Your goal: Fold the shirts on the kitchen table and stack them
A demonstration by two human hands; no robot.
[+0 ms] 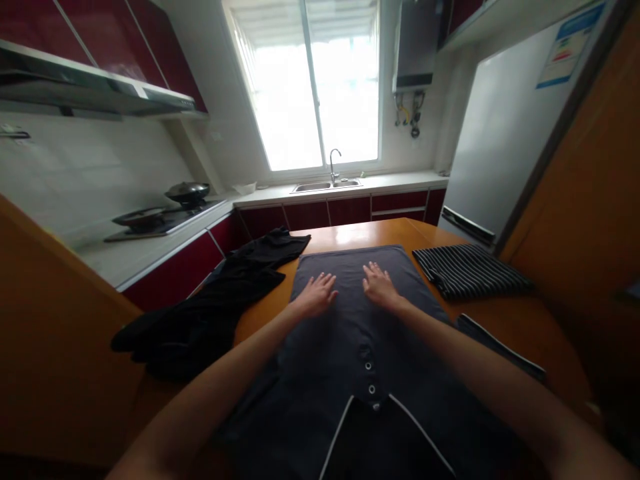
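Note:
A dark grey-blue polo shirt (345,333) lies spread front side up on the wooden table, its hem away from me and its white-edged collar close to me. My left hand (318,295) rests flat on the left of the shirt's body, fingers stretched out. On the right of the body lies my right hand (379,285), palm down with its fingers apart. Neither hand grips the cloth. A short button placket (369,367) runs between my forearms. The shirt's right sleeve (495,343), edged in white, reaches out past my right forearm.
Black clothing (215,300) is heaped along the left side of the table (370,232). A folded black-and-white striped garment (473,270) lies at the right. Beyond are a stove with a lidded pan (187,191), a sink (313,187) and a fridge (505,127).

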